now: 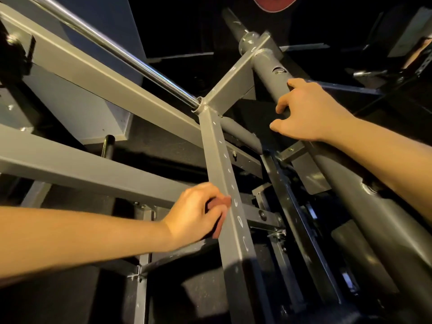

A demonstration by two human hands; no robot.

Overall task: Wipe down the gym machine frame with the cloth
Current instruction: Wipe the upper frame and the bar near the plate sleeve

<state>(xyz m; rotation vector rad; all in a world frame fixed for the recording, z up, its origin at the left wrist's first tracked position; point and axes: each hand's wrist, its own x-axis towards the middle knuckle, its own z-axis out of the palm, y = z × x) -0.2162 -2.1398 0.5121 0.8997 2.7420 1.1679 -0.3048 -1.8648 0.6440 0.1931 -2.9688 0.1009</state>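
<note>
A reddish cloth (223,201) is pinched in the left hand (196,213) and pressed against the gym frame's perforated post (219,155), while the round tube (266,69) is gripped by the right hand (311,113).

The gym machine frame (93,73) is matte grey, and its upright post (224,160) carries one row of small oval holes. The round tube (268,73) is a darker grey with pale scuffs. The long bar (131,57) is bright chrome. The cloth (221,202) in my left hand (198,213) is reddish brown. The panel (112,22) behind is blue-grey, the floor (163,148) black.
</note>
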